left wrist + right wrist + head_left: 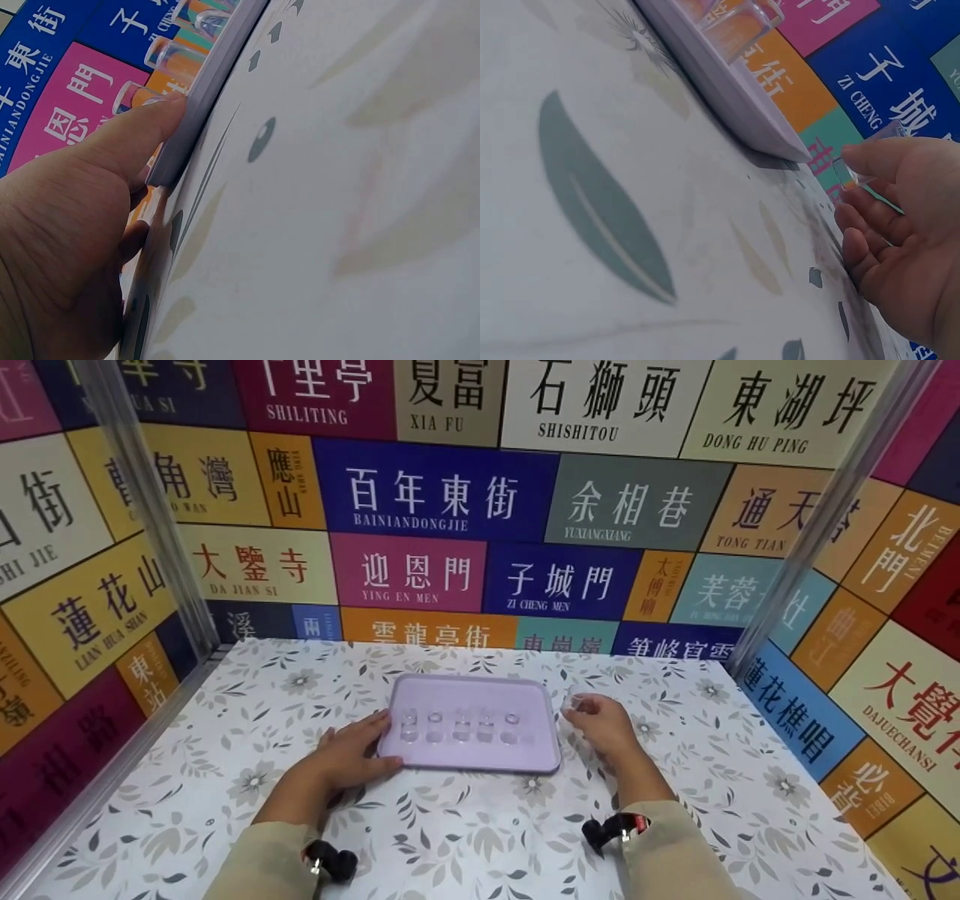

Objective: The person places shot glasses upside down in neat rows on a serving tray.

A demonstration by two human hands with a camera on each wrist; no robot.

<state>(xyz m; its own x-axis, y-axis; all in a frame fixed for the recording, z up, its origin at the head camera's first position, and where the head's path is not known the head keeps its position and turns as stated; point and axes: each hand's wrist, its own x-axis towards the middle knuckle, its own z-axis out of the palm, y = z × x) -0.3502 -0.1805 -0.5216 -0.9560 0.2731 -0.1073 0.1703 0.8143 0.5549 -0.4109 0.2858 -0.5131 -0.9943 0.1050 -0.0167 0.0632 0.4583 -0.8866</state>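
A lilac tray (469, 691) lies on the table with several small clear cups (435, 731) standing in a row on it. My left hand (351, 755) holds the tray at its left edge and near corner; in the left wrist view the thumb (146, 131) presses the tray's rim, while the other fingers are partly hidden. To the right of the tray, apart from it, my right hand (606, 727) pinches another small clear cup (573, 699). The right wrist view shows this cup (844, 174) between thumb and fingertips, tilted and partly covered by the hand.
A white cloth with a leaf and flower print covers the table (480, 832). Panels with large lettering (439, 491) enclose the back and both sides, with clear corner posts (795, 525). A small black wrist camera (336, 861) sits at each sleeve.
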